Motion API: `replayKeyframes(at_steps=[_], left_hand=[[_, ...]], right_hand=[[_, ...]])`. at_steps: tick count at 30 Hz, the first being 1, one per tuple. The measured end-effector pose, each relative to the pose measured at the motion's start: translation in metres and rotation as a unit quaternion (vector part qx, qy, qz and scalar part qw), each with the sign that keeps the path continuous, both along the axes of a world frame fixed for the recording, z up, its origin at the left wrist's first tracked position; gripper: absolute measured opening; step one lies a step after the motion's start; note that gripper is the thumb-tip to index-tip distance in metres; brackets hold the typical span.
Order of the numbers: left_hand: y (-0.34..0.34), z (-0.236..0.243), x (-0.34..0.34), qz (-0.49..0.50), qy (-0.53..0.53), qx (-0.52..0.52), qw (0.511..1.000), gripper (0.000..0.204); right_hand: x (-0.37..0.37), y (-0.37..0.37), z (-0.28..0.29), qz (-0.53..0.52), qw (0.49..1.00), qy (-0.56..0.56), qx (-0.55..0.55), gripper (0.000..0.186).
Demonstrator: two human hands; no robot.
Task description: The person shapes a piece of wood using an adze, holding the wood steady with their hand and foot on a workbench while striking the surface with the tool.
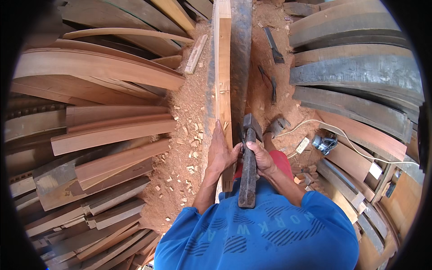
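A long pale wooden beam [223, 63] runs away from my body, with small notches cut into its edge. My left hand [219, 150] grips its near part, fingers stretched along the left side and thumb across to the right. Just right of the beam, my right hand [263, 160] is closed round a hammer [248, 180] with a blocky dark head. The handle points back toward my chest; the head points away. A thin dark tool [241, 140] shows between the hands, partly hidden, and I cannot make out its kind.
Under the beam lies a worn plank [240, 54]. Wood chips [193, 144] and sawdust cover the floor. Curved boards are stacked at left [112, 130] and right [355, 72]. Dark tools [272, 45], a cable [342, 132] and a power tool [325, 144] lie at the right.
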State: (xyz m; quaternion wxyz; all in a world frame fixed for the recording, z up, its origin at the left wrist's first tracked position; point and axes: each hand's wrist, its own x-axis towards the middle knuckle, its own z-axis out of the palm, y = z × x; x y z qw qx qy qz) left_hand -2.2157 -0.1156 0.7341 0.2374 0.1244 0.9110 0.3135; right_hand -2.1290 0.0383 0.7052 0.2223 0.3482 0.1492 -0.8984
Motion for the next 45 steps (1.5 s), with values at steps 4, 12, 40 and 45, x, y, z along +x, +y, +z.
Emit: replayKeyframes(at_steps=[4,12,40,45], left_hand=[[-0.005,0.007,-0.012,0.019,-0.113,0.021,0.993,0.101],[-0.057,-0.009,-0.027,-0.057,-0.065,0.037,0.996,0.096],[-0.093,0.0,-0.15,-0.184,0.078,-0.22,0.955,0.046],[-0.089,-0.008,-0.092,-0.217,0.068,-0.224,0.948,0.056]], right_hand=[[-0.007,0.0,0.007,-0.019,0.999,-0.039,0.031,0.044],[-0.001,0.043,-0.017,-0.07,0.992,-0.046,0.098,0.039],[-0.053,0.235,0.055,-0.254,0.868,0.11,0.413,0.041],[-0.038,0.233,0.021,-0.269,0.893,0.074,0.354,0.039]])
